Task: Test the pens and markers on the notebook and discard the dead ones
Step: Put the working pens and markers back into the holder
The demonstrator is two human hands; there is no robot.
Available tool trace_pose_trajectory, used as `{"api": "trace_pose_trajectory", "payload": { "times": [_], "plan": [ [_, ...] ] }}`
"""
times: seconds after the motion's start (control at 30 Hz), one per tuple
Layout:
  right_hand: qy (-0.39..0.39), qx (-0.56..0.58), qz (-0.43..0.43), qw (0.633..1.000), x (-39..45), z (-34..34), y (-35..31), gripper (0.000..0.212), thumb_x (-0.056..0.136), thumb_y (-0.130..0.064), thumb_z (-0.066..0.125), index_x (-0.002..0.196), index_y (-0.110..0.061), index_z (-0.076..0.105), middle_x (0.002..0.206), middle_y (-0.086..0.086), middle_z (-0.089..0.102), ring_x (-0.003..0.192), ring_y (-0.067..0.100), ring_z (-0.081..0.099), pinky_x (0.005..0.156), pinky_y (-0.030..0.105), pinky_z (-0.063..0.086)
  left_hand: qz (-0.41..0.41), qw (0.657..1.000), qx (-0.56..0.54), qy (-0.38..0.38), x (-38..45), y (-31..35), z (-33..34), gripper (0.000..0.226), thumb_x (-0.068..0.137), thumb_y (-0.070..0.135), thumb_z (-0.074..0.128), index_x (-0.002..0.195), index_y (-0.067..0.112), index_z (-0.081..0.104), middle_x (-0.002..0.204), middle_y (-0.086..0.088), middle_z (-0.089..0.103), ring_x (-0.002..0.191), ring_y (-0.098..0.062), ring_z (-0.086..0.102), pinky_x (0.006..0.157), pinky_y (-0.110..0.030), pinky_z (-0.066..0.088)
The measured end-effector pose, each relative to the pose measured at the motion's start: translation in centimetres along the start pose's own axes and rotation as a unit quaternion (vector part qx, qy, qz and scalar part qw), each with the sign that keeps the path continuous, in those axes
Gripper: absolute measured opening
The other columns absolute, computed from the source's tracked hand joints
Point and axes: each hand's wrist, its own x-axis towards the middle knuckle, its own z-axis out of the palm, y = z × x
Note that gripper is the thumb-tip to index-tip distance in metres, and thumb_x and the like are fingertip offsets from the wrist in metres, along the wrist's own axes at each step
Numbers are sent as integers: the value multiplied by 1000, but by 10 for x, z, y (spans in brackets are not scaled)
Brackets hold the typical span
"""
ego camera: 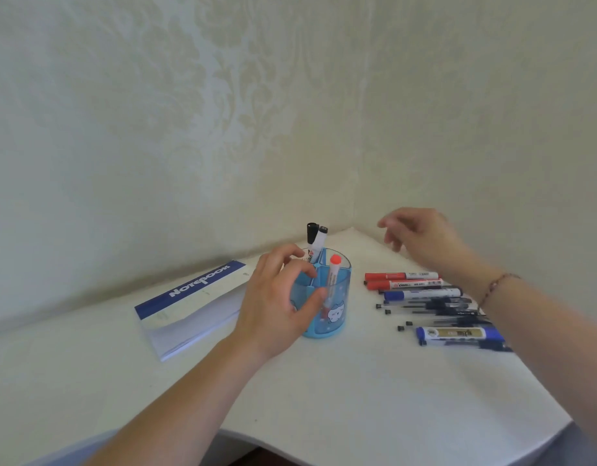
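A blue see-through pen holder stands mid-table with two black-capped markers and a red-capped marker upright in it. My left hand wraps round the holder's left side, thumb on its front. My right hand hovers empty above the table's back corner, fingers loosely spread. On the right lie two red markers, a blue marker, several black pens and a blue and gold marker. A closed notebook with a blue cover band lies to the left.
The white table fits into a corner between two pale patterned walls. Its curved front edge runs along the bottom right. Small black pen caps lie loose beside the pens.
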Motion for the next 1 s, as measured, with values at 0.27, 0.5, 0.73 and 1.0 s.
{"api": "trace_pose_trajectory", "payload": {
  "times": [0.27, 0.5, 0.73, 1.0],
  "plan": [
    [-187, -339, -16, 922, 2, 29, 78, 15, 91, -29, 61, 104, -29, 67, 99, -7, 61, 91, 16, 58, 77, 29, 47, 12, 1000, 6, 8, 1, -3, -1, 24, 82, 40, 62, 96, 21, 63, 118, 12, 47, 110, -13, 50, 86, -37, 47],
    [-11, -223, -18, 975, 1, 20, 38, 16, 97, -10, 45, 102, -24, 50, 98, 4, 59, 76, 20, 56, 64, 31, 45, 8, 1000, -18, 4, 0, 1, 0, 30, 82, 43, 64, 103, 23, 60, 115, 18, 48, 113, -6, 47, 92, -21, 40],
    [90, 265, -179, 943, -24, 16, -54, 58, 93, 4, 51, 124, -42, 34, 89, 9, 69, 77, 19, 66, 65, 29, 56, -8, 999, -31, 21, -1, 4, 1, 36, 80, 30, 68, 112, 21, 54, 119, 17, 44, 117, -9, 46, 95, -27, 42],
    [28, 75, -62, 995, -15, 23, 5, 27, 97, -20, 51, 122, -25, 59, 111, -2, 71, 102, 7, 64, 84, 21, 50, 0, 1000, -25, 6, -1, 6, -4, 36, 80, 27, 69, 111, 25, 52, 117, 16, 45, 114, -9, 48, 92, -29, 44]
  ]
}}
